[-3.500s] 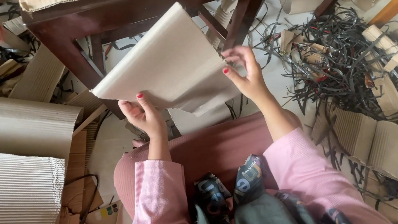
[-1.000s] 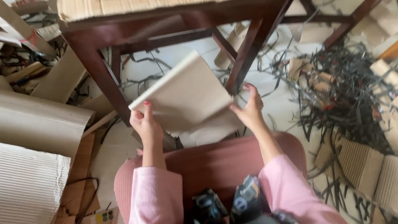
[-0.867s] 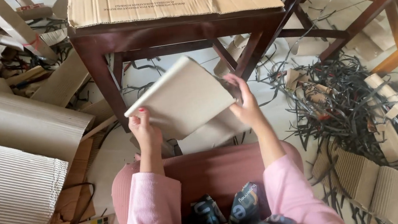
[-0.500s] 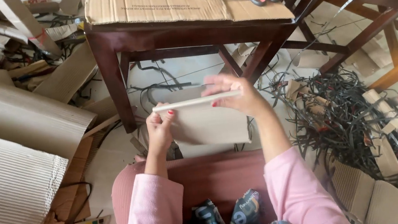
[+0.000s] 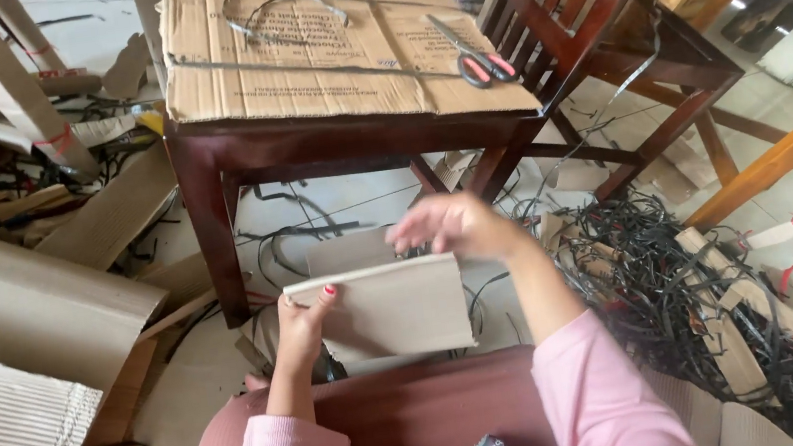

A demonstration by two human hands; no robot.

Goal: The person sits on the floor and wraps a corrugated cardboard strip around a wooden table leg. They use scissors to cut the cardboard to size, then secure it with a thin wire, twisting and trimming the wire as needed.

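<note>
Compared with the view half a second earlier, the folded cardboard sheet (image 5: 389,307) now shows its broad face instead of its thin edge, and more of the tabletop (image 5: 345,128) above the hands is visible. The left hand (image 5: 305,317) grips the sheet's left edge, fingers closed on it. The right hand (image 5: 453,227) rests on the sheet's upper right corner, fingers curled over the top edge. The sheet is held above the lap, below the tabletop's front rail. One flattened carton (image 5: 314,46) covers the tabletop; one pair of scissors (image 5: 472,55) lies on it, beyond the right hand. A heap of black strapping (image 5: 687,288) lies on the floor right of the right hand.
</note>
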